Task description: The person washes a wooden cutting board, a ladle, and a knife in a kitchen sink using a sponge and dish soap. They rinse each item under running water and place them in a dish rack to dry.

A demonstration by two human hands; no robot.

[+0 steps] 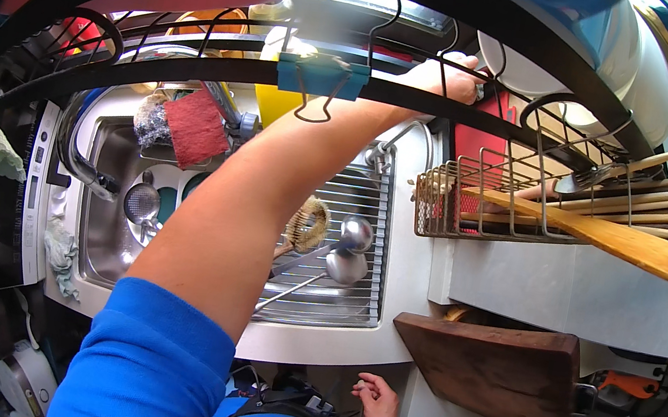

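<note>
My left arm stretches across the sink and beneath the bar of a black metal rack [419, 98]. At its end, my left hand [458, 82] is curled behind the rack's wires, close to a white plate [513, 66] and a red board [479, 130]. The wires and the angle hide whether its fingers grip anything. Low by my body, my right hand [379, 405] hangs in the air with loosely bent fingers and nothing visible in it. Under the left forearm, a round bristle brush [308, 225] and two metal ladles [356, 233] lie on a roll-up drying rack [336, 192].
A steel sink [97, 235] holds a strainer [141, 203] and dishes, under a faucet [76, 145]. A red scouring cloth [196, 129] sits behind. At right, a wire basket [434, 205] carries chopsticks and a protruding wooden spatula [620, 240]. A thick wooden cutting board [492, 371] stands below.
</note>
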